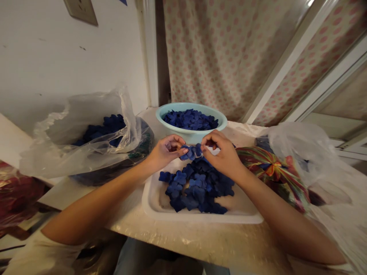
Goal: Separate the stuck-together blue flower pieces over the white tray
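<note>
Between my two hands, above the tray, are blue fabric flower petals [191, 152] with rounded lobes. My left hand [169, 150] pinches their left side between thumb and fingers. At the right side, the fingertips of my right hand [219, 151] are closed on a petal edge. Below lies a white tray [151, 208] with a loose pile of blue flower pieces [197, 187], partly hidden by my right hand. Just behind my hands stands a light blue basin [164, 126] filled with more blue flower pieces [190, 119].
A clear plastic bag [74, 162] holding dark blue pieces [99, 131] stands open at the left. To the right lie a striped, tied bundle [272, 168] and another clear bag [306, 149]. A dotted curtain [206, 57] hangs behind the table [177, 236].
</note>
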`<control>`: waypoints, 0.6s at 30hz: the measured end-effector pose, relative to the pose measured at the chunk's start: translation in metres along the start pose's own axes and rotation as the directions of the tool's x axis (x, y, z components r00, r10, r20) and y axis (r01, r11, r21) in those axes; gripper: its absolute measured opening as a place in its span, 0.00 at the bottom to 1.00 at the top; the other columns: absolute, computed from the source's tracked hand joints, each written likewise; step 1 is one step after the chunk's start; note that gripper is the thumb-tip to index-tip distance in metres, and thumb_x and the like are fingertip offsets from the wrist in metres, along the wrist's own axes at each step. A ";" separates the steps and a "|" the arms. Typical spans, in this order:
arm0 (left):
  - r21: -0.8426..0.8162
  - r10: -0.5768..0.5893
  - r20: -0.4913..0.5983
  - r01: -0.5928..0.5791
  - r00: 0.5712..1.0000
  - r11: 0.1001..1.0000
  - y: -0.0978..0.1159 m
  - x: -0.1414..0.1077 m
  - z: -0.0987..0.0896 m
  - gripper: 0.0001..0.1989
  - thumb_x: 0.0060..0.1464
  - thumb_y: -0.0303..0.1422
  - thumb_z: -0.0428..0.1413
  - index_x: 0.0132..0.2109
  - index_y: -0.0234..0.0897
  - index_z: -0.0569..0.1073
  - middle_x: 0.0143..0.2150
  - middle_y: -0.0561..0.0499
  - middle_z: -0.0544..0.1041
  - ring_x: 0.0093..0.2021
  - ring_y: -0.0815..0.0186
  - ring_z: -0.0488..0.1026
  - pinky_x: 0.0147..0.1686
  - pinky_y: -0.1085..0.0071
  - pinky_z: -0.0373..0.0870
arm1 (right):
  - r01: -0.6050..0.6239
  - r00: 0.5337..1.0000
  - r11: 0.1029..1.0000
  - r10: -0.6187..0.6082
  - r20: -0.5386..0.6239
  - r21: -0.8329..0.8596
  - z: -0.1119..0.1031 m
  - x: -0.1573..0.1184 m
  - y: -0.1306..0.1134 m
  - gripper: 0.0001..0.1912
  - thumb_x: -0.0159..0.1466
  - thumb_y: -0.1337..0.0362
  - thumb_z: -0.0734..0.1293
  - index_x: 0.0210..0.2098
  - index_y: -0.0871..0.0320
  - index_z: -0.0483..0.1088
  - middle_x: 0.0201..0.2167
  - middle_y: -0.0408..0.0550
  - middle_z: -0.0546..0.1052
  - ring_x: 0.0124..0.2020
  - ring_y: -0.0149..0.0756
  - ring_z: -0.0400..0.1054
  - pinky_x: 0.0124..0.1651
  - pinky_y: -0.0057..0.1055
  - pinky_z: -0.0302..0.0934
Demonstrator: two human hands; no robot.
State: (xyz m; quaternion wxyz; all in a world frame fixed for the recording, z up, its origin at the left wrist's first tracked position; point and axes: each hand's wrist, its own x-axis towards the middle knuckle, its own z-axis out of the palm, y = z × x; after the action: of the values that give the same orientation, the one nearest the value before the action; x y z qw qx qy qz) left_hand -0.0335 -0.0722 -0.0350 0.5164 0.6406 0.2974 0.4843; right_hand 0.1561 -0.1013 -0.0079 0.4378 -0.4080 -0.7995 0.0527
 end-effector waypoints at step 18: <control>0.088 0.001 0.084 -0.009 0.996 0.996 0.005 -0.008 0.004 0.11 0.41 0.32 0.62 0.28 0.32 0.67 0.24 0.55 0.69 0.25 0.75 0.68 0.29 0.77 0.66 | -0.102 0.976 0.983 0.070 0.206 0.151 0.003 -0.001 -0.002 0.03 0.57 0.70 0.66 0.28 0.58 0.72 0.27 0.43 0.69 0.30 0.28 0.62 0.32 0.26 0.55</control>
State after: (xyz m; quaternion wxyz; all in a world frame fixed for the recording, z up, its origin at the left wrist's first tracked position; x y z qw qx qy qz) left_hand -0.0333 -0.0817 -0.0328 0.4983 0.6835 0.2949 0.4444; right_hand 0.1532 -0.1029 -0.0096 0.3842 -0.3983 -0.8139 0.1769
